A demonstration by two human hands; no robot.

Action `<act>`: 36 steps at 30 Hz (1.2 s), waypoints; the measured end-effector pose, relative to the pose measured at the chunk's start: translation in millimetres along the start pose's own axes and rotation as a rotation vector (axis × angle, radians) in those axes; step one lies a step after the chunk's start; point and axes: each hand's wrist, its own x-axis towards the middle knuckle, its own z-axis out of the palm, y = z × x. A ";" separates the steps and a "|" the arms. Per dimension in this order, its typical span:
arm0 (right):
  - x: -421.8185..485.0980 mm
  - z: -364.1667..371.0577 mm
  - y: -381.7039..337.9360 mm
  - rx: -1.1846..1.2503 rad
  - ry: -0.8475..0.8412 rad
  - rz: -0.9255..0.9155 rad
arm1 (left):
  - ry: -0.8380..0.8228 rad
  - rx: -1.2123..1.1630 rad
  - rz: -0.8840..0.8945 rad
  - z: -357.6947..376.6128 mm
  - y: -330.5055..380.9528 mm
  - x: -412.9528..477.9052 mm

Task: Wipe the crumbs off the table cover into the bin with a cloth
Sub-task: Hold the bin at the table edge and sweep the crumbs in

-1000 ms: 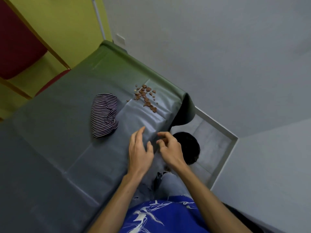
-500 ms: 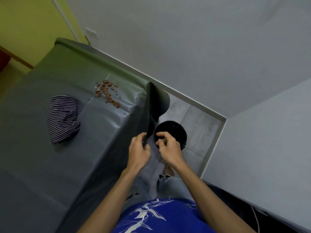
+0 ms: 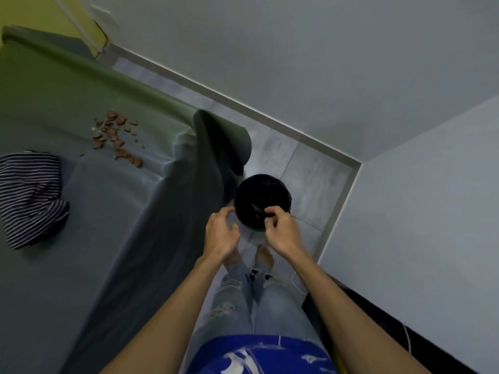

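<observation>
Since half a second ago both hands have dropped from the hanging edge of the desk cover [image 3: 113, 211] down to the bin [image 3: 260, 197], and the view has tipped downward, so the bin now sits near the middle of the frame. The right hand [image 3: 280, 230] has its fingers curled, thumb and forefinger pinching the near rim of the black-lined bin. The left hand [image 3: 222, 230] is curled against the bin's near-left side; it seems to touch the wall there, but the blur does not show whether it grips. The bin stands on the grey tiled floor [image 3: 307, 179], just beside the cover's draped corner. On the cover, the brown crumbs [image 3: 116, 139] lie scattered near the far edge, untouched, and the striped cloth [image 3: 29, 195] lies bunched to their left, well apart from both hands. Below the hands are bare feet [image 3: 264, 257], torn jeans [image 3: 278, 306] and a blue shirt [image 3: 259, 354].
</observation>
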 end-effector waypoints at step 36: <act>117.2 33.3 147.6 -0.155 0.004 0.194 | -0.098 -0.158 -0.271 112.9 -102.4 121.0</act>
